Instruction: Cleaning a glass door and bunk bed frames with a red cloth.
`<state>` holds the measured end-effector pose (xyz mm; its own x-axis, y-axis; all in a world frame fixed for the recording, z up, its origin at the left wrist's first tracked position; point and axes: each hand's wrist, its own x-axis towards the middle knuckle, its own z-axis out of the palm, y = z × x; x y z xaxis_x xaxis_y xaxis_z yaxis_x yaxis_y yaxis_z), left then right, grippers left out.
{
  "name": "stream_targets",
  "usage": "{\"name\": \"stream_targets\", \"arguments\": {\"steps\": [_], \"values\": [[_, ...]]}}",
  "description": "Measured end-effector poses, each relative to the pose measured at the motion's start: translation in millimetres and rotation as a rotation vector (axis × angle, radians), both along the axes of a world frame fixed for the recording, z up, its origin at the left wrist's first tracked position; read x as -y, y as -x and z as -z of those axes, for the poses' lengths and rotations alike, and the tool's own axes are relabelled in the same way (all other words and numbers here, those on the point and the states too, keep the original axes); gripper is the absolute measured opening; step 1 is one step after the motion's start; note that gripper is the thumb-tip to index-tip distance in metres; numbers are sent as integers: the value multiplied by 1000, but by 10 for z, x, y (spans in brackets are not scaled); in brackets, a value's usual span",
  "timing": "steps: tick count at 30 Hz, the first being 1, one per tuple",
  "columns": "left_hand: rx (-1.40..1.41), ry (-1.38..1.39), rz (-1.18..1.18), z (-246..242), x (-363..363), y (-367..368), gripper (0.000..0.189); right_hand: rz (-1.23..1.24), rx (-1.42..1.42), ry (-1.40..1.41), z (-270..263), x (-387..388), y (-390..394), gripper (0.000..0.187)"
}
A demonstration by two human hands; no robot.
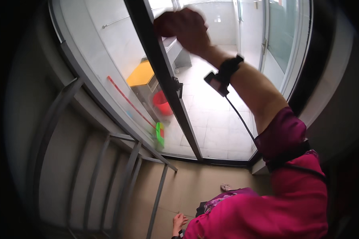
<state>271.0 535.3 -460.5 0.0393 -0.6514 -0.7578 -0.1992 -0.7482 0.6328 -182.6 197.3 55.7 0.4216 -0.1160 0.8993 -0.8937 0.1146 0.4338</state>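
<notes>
My right hand (193, 31) is raised to the upper part of a sliding glass door's dark metal frame (164, 68). It is closed on a dark red, cloth-like bundle (164, 24), blurred and pressed at the frame. Lower on the same frame sits a black latch (178, 86). A black strap with a small cabled device (218, 82) is around my right wrist. Down by my side hangs my left hand (179, 222), fingers loosely bent and nothing seen in it.
A grey metal rack frame (160, 197) stands on the left, close to the door. Behind the glass are a yellow-topped cabinet (141, 73), a red bucket (162, 103) and a red-handled tool (131, 103) with a green head. The door track (227, 162) crosses the floor.
</notes>
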Motion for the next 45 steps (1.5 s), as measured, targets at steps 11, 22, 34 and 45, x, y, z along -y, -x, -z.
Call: {"name": "stream_targets", "arguments": {"steps": [11,22,34,45], "values": [[65,-51,312,862,413,-198,26,256,-395,-526,1116,-1376,988,37],[7,7,456,-262,1185,533,30,371,319,-96,979,-2123,2096,58],[-208,376,787,-1387,1565,1653,29,-36,1286,-901,3463,-2671,656,54],[74,1549,1472,-2742,1974,3589,30,104,1878,-407,3458,-2894,1556,83]]}}
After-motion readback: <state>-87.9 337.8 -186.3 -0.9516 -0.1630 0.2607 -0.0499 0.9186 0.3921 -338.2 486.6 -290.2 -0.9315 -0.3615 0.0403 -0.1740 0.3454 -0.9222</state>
